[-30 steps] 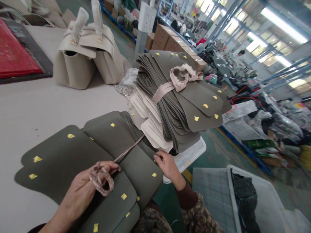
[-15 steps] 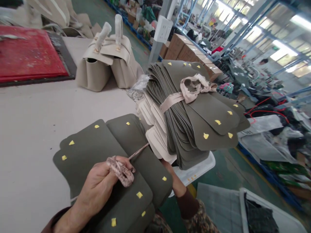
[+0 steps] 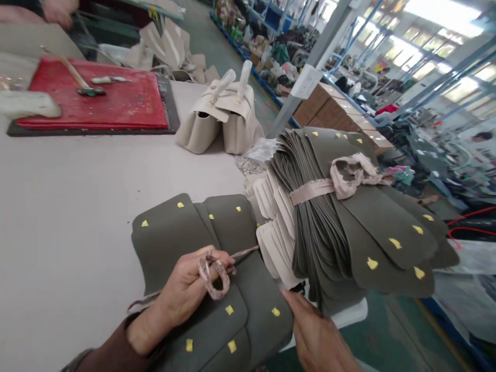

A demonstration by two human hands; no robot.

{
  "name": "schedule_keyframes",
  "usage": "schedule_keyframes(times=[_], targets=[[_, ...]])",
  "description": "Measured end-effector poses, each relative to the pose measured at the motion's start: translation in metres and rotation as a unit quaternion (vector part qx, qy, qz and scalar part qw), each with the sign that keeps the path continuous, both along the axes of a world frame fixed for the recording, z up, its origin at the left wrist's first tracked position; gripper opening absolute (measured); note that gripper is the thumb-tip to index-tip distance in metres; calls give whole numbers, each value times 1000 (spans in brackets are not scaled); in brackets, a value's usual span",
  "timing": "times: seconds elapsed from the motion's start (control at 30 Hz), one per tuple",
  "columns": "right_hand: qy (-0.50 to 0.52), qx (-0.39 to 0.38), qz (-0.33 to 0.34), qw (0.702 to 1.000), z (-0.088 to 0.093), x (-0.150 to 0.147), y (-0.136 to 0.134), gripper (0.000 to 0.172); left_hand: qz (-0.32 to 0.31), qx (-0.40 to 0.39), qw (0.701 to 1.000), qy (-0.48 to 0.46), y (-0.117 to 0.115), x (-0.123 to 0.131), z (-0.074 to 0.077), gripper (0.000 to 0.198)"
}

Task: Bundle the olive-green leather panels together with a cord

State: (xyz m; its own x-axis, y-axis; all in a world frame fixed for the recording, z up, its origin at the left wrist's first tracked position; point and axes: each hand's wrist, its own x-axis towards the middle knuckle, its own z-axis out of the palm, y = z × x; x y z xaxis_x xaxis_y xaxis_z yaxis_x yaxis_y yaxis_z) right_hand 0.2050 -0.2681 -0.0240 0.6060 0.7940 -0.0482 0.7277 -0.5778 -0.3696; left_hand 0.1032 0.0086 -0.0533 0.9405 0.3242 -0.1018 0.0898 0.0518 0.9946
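Premises: a handbag factory floor. A long pale worktop point(image 3: 58, 206) carries a strapped bundle of olive cut panels point(image 3: 349, 227) marked with yellow tabs, cream panels point(image 3: 271, 232) stacked beneath, and two finished cream handbags point(image 3: 220, 116). A red cutting mat point(image 3: 108, 103) holds a hammer point(image 3: 75, 77). Behind: cardboard cartons point(image 3: 329, 103), blue steel racking point(image 3: 445, 77), heaped materials along a green-floored aisle, overhead strip lighting

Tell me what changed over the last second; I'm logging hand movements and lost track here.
The right hand left the far edge of the olive leather pieces and came back to their near corner. The left hand kept its grip on the scissors, blades pointing at the tied bundle. The camera swung left; the bundle and beige bags stayed put.
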Motion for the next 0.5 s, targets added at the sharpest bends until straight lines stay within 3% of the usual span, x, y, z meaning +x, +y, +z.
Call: schedule_keyframes(times=[0.1, 0.17, 0.33, 0.4, 0.5], targets=[[-70, -4, 129, 989, 28, 4, 24, 75, -1, 7, 1000, -29, -3, 0, -3, 34], [-104, 41, 169, 979, 49, 9, 47, 74, -12, 3, 998, -55, -5, 1, -6, 38], [-81, 77, 167, 980, 105, 13, 138, 53, -22, 6, 994, -107, -9, 3, -9, 46], [-42, 23, 212, 976, 109, 12, 194, 43, -32, 16, 993, -109, -9, 3, -7, 48], [10, -17, 296, 955, 83, 14, 287, 41, -60, 34, 992, -106, -9, 2, 0, 46]])
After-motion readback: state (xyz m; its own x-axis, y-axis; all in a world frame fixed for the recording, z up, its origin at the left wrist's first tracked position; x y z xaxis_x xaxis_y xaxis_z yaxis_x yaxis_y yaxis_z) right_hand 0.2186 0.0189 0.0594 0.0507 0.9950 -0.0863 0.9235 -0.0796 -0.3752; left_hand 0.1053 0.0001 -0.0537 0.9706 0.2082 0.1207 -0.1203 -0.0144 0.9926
